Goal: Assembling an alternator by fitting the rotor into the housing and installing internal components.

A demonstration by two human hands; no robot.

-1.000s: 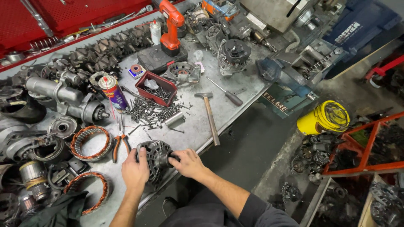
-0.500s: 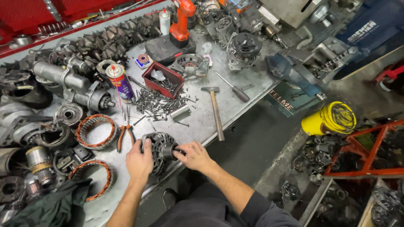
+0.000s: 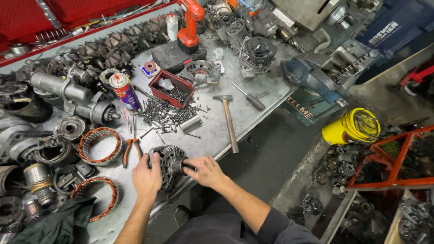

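Observation:
A dark metal alternator rotor (image 3: 169,166) lies near the front edge of the steel workbench (image 3: 253,119). My left hand (image 3: 146,177) grips its left side from behind. My right hand (image 3: 204,171) wraps around the shaft end on its right. Red-handled pliers (image 3: 131,150) lie just behind my left hand. A hammer (image 3: 229,121) with a wooden handle lies to the right of the rotor, pointing toward the bench edge.
A pile of screws (image 3: 165,115) lies beside a red tray (image 3: 172,89), with a spray can (image 3: 123,92), screwdriver (image 3: 246,96), orange drill (image 3: 191,23) and copper stator rings (image 3: 99,145) around. Alternator parts crowd the left. A yellow bucket (image 3: 351,127) stands on the floor.
The view has shifted slightly, so the bench sits higher in the frame. Both hands stay on the rotor with little change in grip.

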